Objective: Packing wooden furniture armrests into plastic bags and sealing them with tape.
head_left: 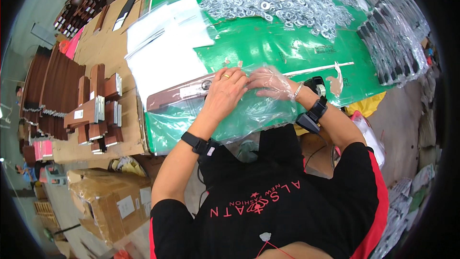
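Your left hand (224,88) wore a gold ring (226,76), fingers bent; right of that ring, your right hand (274,83) pointed its loosely curved fingers toward it.

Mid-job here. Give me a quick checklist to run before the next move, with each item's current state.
1. Left bare hand at the long, flat, brown bar: ok, at the right end of its visible part.
2. White rectangular label on the bar facing up: ok.
3. Right bare hand free of the clear, crinkled plastic bag: not ok, film overlaps it.
4. Bar fully inside the bag: cannot tell, the left hand and glare hide it.
5. Pile of small clear packets with round pieces away from both hands: ok, farther back on the green table.
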The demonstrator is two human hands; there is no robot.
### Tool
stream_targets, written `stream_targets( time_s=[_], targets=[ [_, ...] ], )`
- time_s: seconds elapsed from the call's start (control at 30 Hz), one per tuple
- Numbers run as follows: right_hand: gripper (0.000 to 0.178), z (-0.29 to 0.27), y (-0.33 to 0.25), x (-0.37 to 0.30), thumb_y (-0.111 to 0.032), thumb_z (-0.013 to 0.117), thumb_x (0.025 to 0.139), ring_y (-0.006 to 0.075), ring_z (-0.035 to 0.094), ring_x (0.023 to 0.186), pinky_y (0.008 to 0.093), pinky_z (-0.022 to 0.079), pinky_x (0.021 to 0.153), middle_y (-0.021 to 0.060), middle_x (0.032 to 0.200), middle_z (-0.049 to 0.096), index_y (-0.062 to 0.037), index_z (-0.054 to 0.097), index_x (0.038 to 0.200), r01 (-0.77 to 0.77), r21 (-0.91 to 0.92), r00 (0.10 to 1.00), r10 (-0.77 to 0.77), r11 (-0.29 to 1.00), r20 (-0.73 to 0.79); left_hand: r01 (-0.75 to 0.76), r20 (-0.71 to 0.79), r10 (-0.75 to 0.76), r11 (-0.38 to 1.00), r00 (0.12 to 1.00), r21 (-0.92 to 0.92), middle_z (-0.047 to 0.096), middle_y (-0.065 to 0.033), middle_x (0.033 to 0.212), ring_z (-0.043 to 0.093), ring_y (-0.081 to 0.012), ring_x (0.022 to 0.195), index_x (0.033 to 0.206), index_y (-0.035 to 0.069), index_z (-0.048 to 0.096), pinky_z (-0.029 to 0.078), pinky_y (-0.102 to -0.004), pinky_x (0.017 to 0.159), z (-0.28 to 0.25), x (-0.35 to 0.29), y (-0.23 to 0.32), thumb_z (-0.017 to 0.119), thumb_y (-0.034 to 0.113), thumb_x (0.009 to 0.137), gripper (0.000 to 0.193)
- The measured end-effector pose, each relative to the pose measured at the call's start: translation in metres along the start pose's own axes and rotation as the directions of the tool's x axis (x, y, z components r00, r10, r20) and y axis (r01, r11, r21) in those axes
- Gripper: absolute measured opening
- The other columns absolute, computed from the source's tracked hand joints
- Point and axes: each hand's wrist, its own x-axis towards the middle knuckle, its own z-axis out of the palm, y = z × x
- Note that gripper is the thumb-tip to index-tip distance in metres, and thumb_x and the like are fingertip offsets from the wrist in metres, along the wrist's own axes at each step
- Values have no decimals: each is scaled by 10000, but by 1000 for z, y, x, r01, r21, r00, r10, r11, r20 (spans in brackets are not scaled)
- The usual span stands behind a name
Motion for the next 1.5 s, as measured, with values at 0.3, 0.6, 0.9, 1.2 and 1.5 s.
stream_targets(
  time_s=[0.3, 0.6, 0.9, 1.2, 1.5],
  targets=[
    [540, -41, 20, -34, -293, 676, 883, 341, 515, 1299, 489, 409, 1046, 184, 1339, 592, -75, 539, 1358, -555, -405, 752, 230, 727, -618, 45, 70, -54, 991, 996, 124, 625, 31, 1177, 544, -177, 1151, 1205, 191, 647, 387, -440, 946, 14, 1, -10, 695, 241, 859, 353],
    [522, -62, -8, -20, -398, 699, 807, 368, 684, 933, 451, 544, 809, 180, 923, 708, -144, 624, 1257, -644, 3, 759, 640, 765, -122, 88, 78, -101, 983, 992, 160, 617, 26, 1216, 535, -176, 1158, 1311, 194, 610, 380, -453, 943, 20, 0, -10, 689, 258, 869, 454],
    [547, -127, 122, 36, -504, 691, 859, 307, 683, 1072, 422, 557, 866, 149, 1117, 714, -48, 687, 1160, -969, -113, 246, 786, 221, -567, 123, 85, -138, 979, 987, 163, 604, 23, 1238, 529, -183, 1161, 1361, 197, 570, 373, -460, 948, 19, 3, -7, 717, 265, 844, 542],
    [308, -133, 124, 21, -272, 611, 879, 326, 679, 1080, 420, 557, 884, 166, 1157, 704, -80, 739, 1084, -910, -285, 410, 745, 300, -527, 27, -14, -26, 994, 1000, 102, 620, -13, 1171, 580, -206, 1037, 1379, 207, 555, 402, -408, 911, 17, 38, 10, 677, 182, 846, 547],
    [299, -134, 7, -67, -289, 590, 908, 133, 646, 565, 285, 534, 495, 52, 702, 649, -5, 680, 886, -576, 398, 655, 695, 714, -297, -180, 74, 178, 983, 981, 30, 573, -50, 834, 616, -214, 777, 1074, 193, 690, 452, -366, 716, 61, 86, 39, 615, 111, 877, 226]
  ],
)
